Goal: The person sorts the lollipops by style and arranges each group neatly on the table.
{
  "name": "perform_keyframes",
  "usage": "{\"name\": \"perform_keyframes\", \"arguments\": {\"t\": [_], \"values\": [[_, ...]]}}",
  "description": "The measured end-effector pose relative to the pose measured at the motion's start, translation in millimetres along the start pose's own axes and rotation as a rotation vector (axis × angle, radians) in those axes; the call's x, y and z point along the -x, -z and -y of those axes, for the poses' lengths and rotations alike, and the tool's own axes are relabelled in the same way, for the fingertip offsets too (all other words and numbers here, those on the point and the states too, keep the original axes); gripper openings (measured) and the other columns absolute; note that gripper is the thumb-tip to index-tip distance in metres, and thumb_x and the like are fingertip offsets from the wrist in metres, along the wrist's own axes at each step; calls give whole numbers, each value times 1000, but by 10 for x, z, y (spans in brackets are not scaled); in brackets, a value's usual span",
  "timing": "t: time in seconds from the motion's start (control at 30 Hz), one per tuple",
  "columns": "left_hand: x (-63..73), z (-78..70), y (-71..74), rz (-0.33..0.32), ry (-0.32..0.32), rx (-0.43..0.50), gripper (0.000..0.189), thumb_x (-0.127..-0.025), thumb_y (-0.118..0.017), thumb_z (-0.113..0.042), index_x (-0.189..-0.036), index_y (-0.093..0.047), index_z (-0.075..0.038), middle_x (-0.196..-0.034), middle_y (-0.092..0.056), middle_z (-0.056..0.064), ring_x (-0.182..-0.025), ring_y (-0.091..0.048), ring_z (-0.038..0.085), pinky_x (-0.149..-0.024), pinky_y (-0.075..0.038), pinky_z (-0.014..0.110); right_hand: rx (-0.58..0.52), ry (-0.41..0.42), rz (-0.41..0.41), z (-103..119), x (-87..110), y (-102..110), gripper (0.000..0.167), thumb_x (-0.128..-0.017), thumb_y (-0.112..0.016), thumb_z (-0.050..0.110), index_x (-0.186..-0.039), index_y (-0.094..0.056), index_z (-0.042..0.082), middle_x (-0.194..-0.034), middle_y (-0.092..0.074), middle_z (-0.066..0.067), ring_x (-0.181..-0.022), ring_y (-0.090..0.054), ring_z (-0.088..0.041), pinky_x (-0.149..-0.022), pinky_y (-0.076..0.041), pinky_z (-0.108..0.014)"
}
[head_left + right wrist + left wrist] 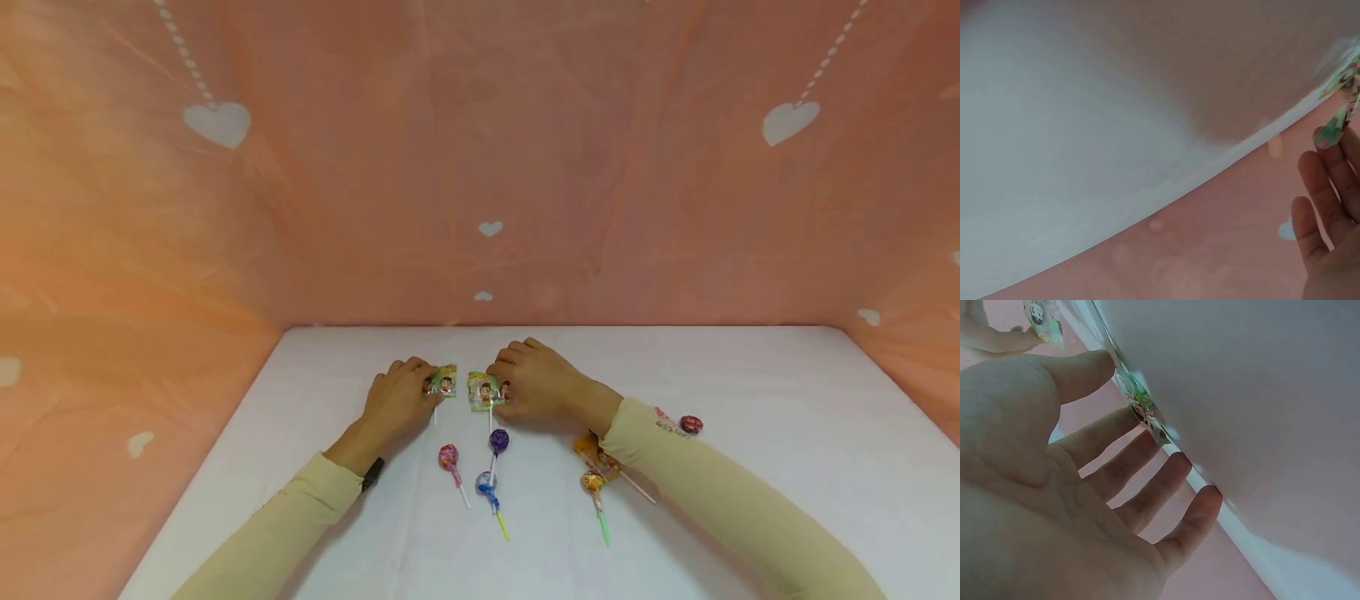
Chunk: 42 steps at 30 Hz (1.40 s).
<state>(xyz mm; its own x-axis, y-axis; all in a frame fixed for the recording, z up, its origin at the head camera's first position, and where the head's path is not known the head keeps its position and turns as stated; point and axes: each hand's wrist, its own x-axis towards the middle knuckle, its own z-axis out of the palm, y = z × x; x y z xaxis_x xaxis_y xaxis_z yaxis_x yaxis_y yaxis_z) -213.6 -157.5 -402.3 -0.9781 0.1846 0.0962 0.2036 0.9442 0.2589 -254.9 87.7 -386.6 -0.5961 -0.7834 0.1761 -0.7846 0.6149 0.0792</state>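
Note:
My left hand (397, 396) pinches a flat lollipop in a green cartoon wrapper (447, 382) between thumb and fingers at the back of the table. In the left wrist view that wrapper (1140, 405) sits at the thumb and index fingertips, the other fingers spread beside it. Just to the right, my right hand (543, 383) grips a second green-wrapped lollipop (480, 393) by its right side, its white stick pointing toward me. The right wrist view catches part of this wrapper (1334, 130) at the fingertips. A small gap separates the two wrappers.
Nearer me lie a pink-red lollipop (448, 457), a purple one (498, 440) and a blue one (486, 483). By the right sleeve (697, 475) are a golden lollipop (592, 482), an orange-wrapped one (585, 447) partly hidden, and a dark red one (692, 425). Orange cloth (525, 167) walls the table.

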Motion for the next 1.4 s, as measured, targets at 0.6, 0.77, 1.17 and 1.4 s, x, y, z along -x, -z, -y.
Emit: {"name": "perform_keyframes", "arguments": {"t": [0.6,0.77,1.17,1.4], "values": [[-18,43,58,13,-18,-30,44,-91,-70,-34,-131,-66,-15,-128,-62,10,-114,-55,37,-85,-48,50,-154,27,-45,-208,-243,-42,51,-85,-69,53,-120,-71,16,-113,-70,1,-110,-62,-18,-100,-47,-38],[-24,44,95,16,-6,-36,45,-91,-69,-35,-132,-66,-16,-128,-62,10,-114,-55,36,-85,-48,49,-228,4,-41,-188,-315,13,52,-83,-72,51,-119,-72,15,-113,-71,-1,-110,-63,-19,-101,-48,-38],[-41,50,90,24,30,15,49,-91,-68,-37,-134,-62,-14,-130,-59,12,-120,-50,37,-91,-43,51,-255,-45,15,-174,-339,-96,47,-82,-73,46,-118,-73,16,-111,-71,-1,-106,-64,-19,-97,-48,-39],[-43,29,65,28,23,5,49,-91,-68,-37,-134,-62,-15,-129,-59,11,-119,-50,36,-90,-43,51,-330,-72,89,-137,-315,-111,47,-83,-74,43,-121,-70,16,-114,-69,0,-110,-62,-17,-100,-48,-36]]}}
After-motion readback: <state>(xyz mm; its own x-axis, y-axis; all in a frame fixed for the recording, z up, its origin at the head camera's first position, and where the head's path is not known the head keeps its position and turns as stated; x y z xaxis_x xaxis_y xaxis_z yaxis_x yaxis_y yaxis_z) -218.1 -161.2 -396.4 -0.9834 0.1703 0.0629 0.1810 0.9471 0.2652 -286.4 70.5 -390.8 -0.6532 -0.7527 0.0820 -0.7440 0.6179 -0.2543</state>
